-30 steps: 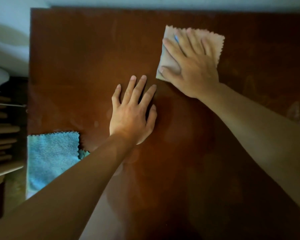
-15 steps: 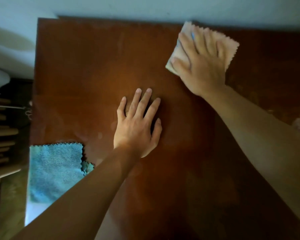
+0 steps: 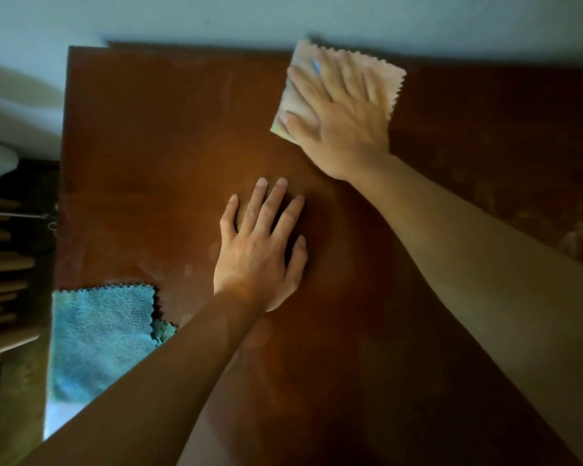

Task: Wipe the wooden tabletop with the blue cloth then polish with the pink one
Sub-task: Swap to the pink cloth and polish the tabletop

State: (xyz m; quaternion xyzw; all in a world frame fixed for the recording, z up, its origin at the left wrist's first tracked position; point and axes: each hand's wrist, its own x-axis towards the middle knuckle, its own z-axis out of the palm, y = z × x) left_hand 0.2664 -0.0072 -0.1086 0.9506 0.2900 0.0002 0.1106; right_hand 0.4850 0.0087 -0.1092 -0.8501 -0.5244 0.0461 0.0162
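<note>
Right hand flat, fingers spread, pressing pink cloth onto desk at far edge, against the wall. Left hand flat on bare wood mid-desk, holding nothing. Blue cloth idle at near-left corner. Unpolished surface probably lies toward near side; pull stroke back.

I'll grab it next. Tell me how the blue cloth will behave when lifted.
The blue cloth is probably floppy: it lies flat, one corner folded. Likely light, being thin fabric. Its terry weave should grip, not slip.
</note>
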